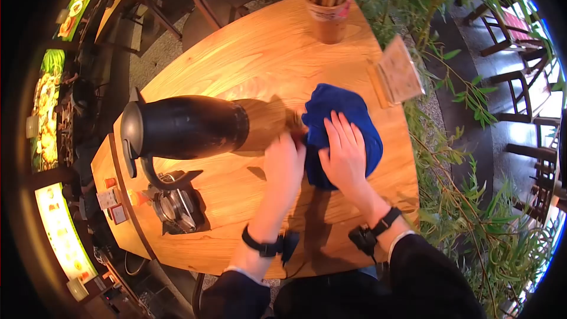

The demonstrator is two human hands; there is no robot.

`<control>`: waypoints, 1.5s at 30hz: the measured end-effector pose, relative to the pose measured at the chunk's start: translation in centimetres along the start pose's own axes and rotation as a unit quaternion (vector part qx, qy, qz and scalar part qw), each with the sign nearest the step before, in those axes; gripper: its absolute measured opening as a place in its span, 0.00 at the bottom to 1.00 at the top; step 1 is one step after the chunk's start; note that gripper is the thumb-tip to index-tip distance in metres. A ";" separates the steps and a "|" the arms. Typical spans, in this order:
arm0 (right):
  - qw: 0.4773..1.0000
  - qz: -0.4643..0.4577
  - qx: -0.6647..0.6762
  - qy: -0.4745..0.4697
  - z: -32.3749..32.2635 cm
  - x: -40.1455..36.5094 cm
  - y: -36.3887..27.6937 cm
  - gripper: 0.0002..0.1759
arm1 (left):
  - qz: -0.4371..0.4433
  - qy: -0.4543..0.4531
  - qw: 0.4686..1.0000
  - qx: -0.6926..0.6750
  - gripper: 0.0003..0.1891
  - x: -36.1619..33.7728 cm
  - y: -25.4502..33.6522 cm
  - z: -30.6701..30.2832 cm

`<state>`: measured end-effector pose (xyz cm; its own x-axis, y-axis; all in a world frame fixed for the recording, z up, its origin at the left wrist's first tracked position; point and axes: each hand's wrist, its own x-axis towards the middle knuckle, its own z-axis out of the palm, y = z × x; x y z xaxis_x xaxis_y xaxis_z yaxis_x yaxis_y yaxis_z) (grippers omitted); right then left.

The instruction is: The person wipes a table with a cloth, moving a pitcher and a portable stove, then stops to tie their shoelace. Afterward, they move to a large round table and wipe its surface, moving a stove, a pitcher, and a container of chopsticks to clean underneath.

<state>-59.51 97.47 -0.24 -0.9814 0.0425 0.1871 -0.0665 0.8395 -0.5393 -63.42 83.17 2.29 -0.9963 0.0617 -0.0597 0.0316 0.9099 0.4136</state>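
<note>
A bunched blue cloth [336, 97] lies on the wooden table [266, 183]. On top of it rests my right hand [344, 150], its fingers stretched out and the thumb apart. Just left of the cloth, my left hand [284, 159] has its fingers curled down by the cloth's left edge; whether they pinch anything there is hidden. A large black thermos jug [189, 127] stands farther left, with its handle toward the front. Both wrists wear black straps with small black devices.
A cup of chopsticks [329, 20] stands at the table's far end. At the right edge is a card holder [398, 74]; leafy plants [455, 201] border that side. A metal and glass container [175, 208] sits front left, beside small jars and cards.
</note>
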 end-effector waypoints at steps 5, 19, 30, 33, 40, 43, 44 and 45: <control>0.990 -0.142 0.002 -0.016 4.5 9.8 -1.4 0.32 | -0.067 -0.105 0.992 0.012 0.12 -11.0 -6.6 -1.9; 0.929 -0.356 0.071 -0.072 13.0 24.4 -6.1 0.21 | -0.157 -0.194 0.968 0.002 0.13 -17.2 -9.1 -5.2; 0.981 -0.103 -0.011 -0.161 -3.5 -8.7 0.7 0.28 | -0.134 -0.195 0.971 0.029 0.14 -15.4 -9.0 -5.5; 0.994 -0.034 -0.023 -0.097 -2.3 -6.3 0.8 0.27 | -0.139 -0.144 0.979 0.033 0.15 -14.4 -8.6 -6.0; 0.992 -0.070 0.034 0.099 6.5 11.1 -1.8 0.27 | -0.178 -0.148 0.969 0.086 0.14 -14.6 -7.8 -4.8; 0.986 -0.116 0.084 0.083 6.2 9.9 -1.3 0.24 | -0.188 -0.149 0.964 0.115 0.15 -14.3 -7.1 -4.6; 0.985 -0.117 0.096 0.080 5.4 7.9 -0.9 0.24 | -0.191 -0.150 0.961 0.132 0.15 -14.5 -7.0 -4.6; 0.984 -0.117 0.108 0.078 4.5 5.4 -0.3 0.24 | -0.187 -0.151 0.961 0.139 0.15 -14.5 -6.7 -4.6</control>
<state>-65.58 95.07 -2.75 -0.8964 -0.0420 0.4413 -0.3407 0.7023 -0.6251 -49.53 74.31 4.58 -0.8748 -0.2120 -0.4356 -0.2612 0.9637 0.0554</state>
